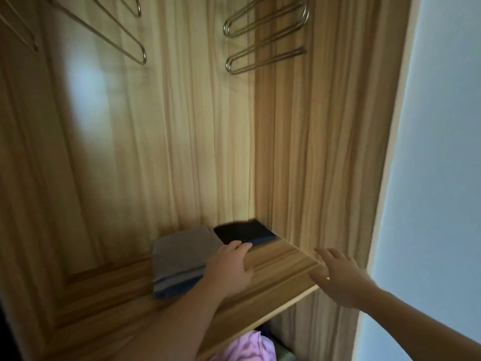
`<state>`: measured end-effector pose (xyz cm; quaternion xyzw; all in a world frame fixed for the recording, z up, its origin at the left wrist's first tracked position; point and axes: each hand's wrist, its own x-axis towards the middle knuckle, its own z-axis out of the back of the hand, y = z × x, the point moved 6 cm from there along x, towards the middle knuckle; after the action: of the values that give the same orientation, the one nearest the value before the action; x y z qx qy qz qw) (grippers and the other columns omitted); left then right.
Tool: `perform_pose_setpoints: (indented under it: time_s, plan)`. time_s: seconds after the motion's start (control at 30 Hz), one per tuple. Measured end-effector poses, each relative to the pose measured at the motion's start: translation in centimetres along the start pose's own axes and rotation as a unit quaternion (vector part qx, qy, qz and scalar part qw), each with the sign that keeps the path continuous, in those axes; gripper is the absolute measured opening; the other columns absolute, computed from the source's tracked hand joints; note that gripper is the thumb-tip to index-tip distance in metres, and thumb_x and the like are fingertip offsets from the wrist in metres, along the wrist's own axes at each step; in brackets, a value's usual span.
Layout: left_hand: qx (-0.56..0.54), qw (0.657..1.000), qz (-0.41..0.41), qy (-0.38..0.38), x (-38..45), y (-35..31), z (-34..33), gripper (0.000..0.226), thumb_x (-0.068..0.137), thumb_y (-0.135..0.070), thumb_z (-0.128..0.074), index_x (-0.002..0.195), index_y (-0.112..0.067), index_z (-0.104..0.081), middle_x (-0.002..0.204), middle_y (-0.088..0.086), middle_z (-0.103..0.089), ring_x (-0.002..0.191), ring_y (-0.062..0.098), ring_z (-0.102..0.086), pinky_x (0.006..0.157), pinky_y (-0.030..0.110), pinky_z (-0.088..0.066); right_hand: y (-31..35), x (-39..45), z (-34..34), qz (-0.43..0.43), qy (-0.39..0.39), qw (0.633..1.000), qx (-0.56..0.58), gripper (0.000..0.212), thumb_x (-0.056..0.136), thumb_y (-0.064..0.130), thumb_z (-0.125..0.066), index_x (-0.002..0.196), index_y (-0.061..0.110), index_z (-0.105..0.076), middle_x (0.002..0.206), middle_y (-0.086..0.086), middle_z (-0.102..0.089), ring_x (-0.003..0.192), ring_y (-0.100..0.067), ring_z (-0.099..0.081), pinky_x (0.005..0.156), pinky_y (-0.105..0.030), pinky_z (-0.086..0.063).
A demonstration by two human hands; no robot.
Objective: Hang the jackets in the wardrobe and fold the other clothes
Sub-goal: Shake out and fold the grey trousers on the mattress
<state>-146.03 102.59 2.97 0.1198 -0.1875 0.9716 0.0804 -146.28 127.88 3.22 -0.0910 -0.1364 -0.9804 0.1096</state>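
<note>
On the wooden wardrobe shelf (281,267) lies a folded grey garment (179,254) stacked over a blue one (179,284). Behind it, in the back corner, a folded black garment (242,231) sits on another blue piece. My left hand (229,269) rests flat at the right edge of the grey stack, fingers straight. Held open with fingers spread, my right hand (338,274) hovers at the shelf's right front corner, holding nothing. Several bare metal hangers (263,24) hang above.
The wardrobe's wooden back and side walls (312,152) enclose the shelf. Below the shelf, pink cloth (250,347) shows. A pale blue wall (437,152) stands to the right of the wardrobe. An open wooden door (39,178) is on the left.
</note>
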Motion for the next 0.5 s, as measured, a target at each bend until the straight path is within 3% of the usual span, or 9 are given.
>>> perform_pose_setpoints:
  time_s: [0.27, 0.5]
  plan:
    - [-0.112, 0.972, -0.204, 0.030, -0.3, -10.6, -4.8, 0.052, 0.087, -0.032, -0.058, 0.138, -0.029, -0.049, 0.136, -0.010, -0.052, 0.126, 0.011, -0.047, 0.105, 0.031, -0.040, -5.5, -11.1, 2.7, -0.195, -0.038, 0.978, -0.064, 0.066, 0.093, 0.061, -0.038, 0.150, 0.032, -0.020, 0.152, 0.007, -0.032, 0.140, -0.019, -0.029, 0.108, -0.039, -0.033]
    - [-0.180, 0.908, -0.350, 0.140, -7.4, -22.9, -9.6, 0.048, 0.090, -0.035, -0.055, 0.137, -0.027, -0.048, 0.142, -0.010, -0.047, 0.132, 0.013, -0.040, 0.109, 0.031, -0.034, -7.5, -26.9, 5.4, -0.344, -0.038, 0.933, -0.095, 0.069, 0.092, 0.062, -0.038, 0.151, 0.033, -0.017, 0.155, 0.008, -0.027, 0.142, -0.020, -0.025, 0.111, -0.041, -0.030]
